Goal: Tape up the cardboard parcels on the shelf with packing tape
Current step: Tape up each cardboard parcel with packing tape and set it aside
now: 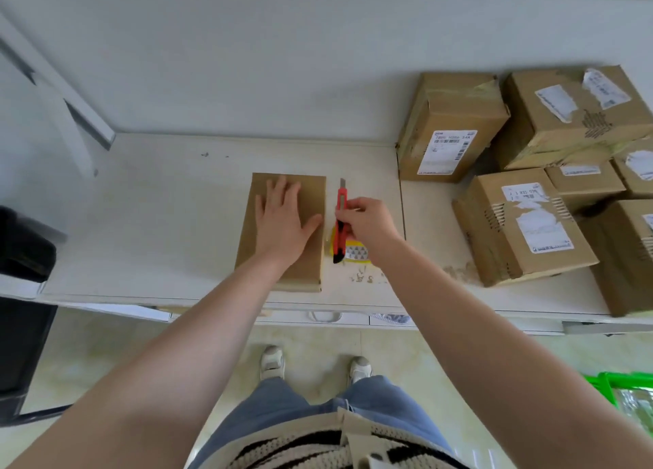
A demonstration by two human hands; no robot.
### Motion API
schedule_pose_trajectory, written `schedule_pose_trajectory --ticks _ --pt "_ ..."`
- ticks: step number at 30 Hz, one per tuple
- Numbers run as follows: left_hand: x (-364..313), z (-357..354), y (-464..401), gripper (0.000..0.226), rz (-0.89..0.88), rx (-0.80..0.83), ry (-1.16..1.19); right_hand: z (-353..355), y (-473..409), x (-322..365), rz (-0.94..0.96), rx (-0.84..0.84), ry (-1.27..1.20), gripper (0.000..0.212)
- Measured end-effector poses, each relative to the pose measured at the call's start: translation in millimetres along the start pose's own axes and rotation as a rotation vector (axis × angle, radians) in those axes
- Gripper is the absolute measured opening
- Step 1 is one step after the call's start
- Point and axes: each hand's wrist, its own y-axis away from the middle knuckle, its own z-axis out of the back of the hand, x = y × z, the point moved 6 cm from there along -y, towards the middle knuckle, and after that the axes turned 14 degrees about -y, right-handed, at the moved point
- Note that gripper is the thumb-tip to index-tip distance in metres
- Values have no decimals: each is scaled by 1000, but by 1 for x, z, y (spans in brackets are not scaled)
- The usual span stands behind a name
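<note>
- flat brown cardboard parcel point(311, 193) lies on the white shelf point(159, 221), near the front edge, plain matte top, long rectangle, no label visible
- left hand point(284, 218) rests palm-down on the parcel top, fingers straight and spread, thumb out toward the parcel's right edge; it grips nothing
- right hand point(367, 223) just right of the parcel, fingers and thumb curled, pinching a red utility knife point(341, 221) at mid-body
- knife: slim plastic handle, black butt end toward the person, grey metal blade sticking out at the far tip; knife runs parallel to the parcel's right edge, just beside it
- yellow tape roll point(355, 255) with a grey triangle-pattern label sits under the right wrist, mostly hidden
- brown scuffs and scraps on the shelf point(364, 278) near the front edge
- pile of taped cardboard boxes point(523, 225) at right, stacked and tilted, with torn white shipping labels, creased corners, glossy tape
- white wall point(282, 62) behind, plain
- green cart point(622, 391) on the floor at lower right
</note>
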Motion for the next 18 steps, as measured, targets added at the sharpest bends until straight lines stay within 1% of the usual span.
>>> schedule_pose_trajectory --ticks 2,5,9,11,14,18 --pt "0 -8 1 80 -52 45 -94 -3 -1 -1 58 -18 174 1" --pt "1 -12 1 83 -67 45 -147 0 -1 1 87 -11 278 14" --pt "5 -10 -2 85 -66 80 -99 -1 3 1 46 77 349 33" --pt "5 -10 -4 86 -60 97 -52 0 5 -1 19 99 379 39" --pt "7 -9 -5 87 -63 97 12 5 12 1 35 88 472 38" --pt "7 -10 -7 89 -56 112 37 5 17 4 52 113 508 36"
